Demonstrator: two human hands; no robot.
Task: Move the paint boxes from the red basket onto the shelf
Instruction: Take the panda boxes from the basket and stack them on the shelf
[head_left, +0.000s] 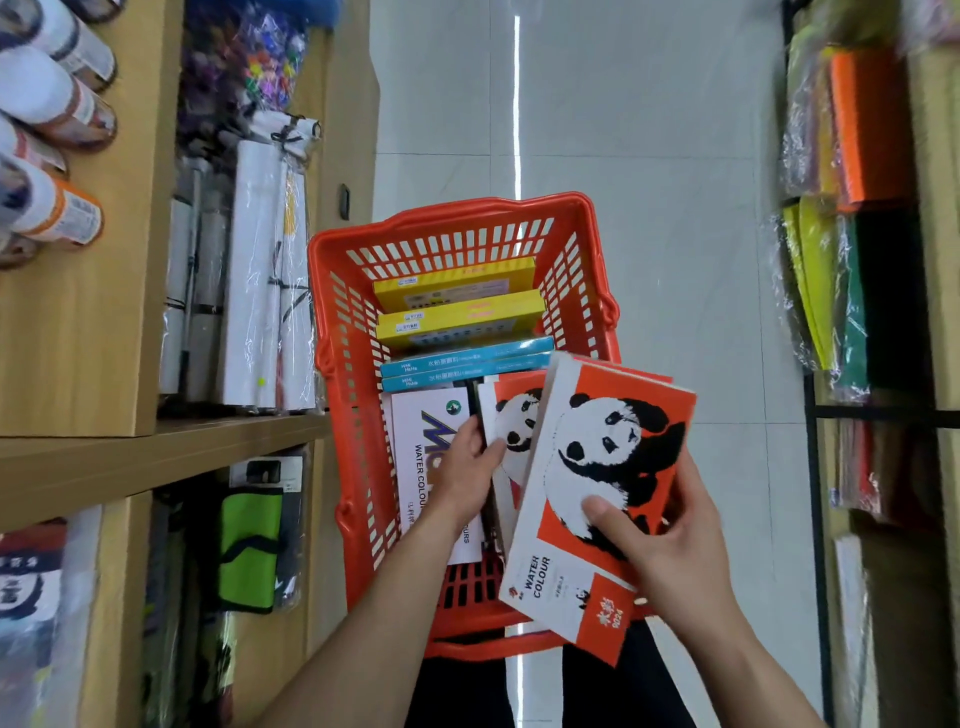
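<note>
A red basket (332, 291) stands on the floor below me with several paint boxes in it. My right hand (670, 551) grips a red-and-white panda watercolour box (597, 467), tilted above the basket's near right corner. My left hand (467, 462) reaches into the basket, fingers closed on the edge of a second panda box (511, 415) still standing inside. A white water colour box (428, 431) sits left of it. Two blue boxes (467, 364) and two yellow boxes (457, 301) lie further back.
A wooden shelf unit (156, 447) runs along the left with white paper rolls (260, 280), tubes and a green pouch (249, 551). Another shelf on the right holds wrapped coloured paper (862, 130). Grey tiled floor (649, 156) lies beyond the basket.
</note>
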